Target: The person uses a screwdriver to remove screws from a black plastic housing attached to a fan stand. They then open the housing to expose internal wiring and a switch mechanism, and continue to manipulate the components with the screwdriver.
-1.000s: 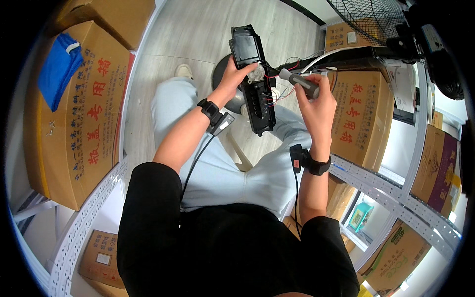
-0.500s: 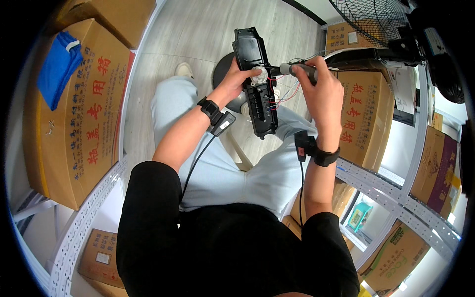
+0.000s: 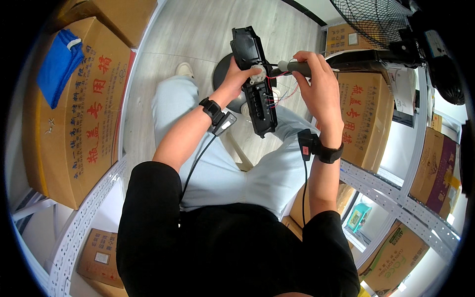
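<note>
Both hands busy: your left hand clamps the black housing above your lap, right hand closed around the screwdriver. Light, stiff plastic; thin wires look fragile, so grip the edges.

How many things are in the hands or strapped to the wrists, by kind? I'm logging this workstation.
Black opened casing with wires, held by the left hand: 1
Grey-handled tool, held by the right hand: 1
Black wrist bands with cables, left and right: 2
Total: 4
</note>
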Action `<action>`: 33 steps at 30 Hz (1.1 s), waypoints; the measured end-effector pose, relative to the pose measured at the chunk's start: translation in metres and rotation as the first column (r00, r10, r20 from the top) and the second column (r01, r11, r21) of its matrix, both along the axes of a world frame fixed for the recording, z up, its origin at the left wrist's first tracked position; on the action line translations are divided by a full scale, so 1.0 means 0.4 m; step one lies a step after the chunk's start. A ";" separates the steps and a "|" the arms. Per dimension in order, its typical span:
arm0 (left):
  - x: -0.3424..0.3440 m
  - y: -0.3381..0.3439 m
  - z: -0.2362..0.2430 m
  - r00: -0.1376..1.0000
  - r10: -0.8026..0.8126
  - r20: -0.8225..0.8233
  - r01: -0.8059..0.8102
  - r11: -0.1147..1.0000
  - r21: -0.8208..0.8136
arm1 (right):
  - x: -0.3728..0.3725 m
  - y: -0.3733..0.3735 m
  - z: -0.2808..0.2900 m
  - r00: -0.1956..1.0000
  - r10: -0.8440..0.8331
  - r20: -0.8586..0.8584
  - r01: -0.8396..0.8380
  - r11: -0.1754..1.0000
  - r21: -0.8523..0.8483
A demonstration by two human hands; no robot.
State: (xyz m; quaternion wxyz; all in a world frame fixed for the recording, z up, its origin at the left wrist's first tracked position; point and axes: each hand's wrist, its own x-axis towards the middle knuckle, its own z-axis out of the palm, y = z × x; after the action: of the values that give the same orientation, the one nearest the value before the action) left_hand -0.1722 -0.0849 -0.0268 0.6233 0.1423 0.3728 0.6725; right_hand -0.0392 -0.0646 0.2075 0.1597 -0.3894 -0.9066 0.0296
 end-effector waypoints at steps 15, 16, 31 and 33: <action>0.007 -0.001 -0.002 0.991 -0.005 -0.136 0.000 0.999 -0.036 | -0.017 -0.013 -0.007 0.968 -0.250 -0.015 0.251 0.967 0.048; 0.008 -0.001 -0.001 0.988 0.005 -0.158 -0.009 1.000 -0.025 | -0.017 -0.014 -0.005 0.942 -0.331 0.051 0.326 0.942 0.080; 0.006 -0.007 0.010 0.982 -0.011 -0.190 0.014 1.000 0.016 | -0.003 0.029 -0.019 0.976 -0.205 -0.071 0.205 0.979 -0.013; 0.008 -0.005 0.013 0.985 -0.012 -0.171 0.012 1.000 -0.001 | 0.011 0.048 -0.035 0.971 -0.024 -0.239 0.028 1.000 0.013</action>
State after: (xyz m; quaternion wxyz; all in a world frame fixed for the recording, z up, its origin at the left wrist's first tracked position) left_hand -0.1692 -0.0868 -0.0214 0.5933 0.2018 0.4237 0.6540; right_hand -0.0348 -0.0452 0.1936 0.2714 -0.3935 -0.8758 0.0666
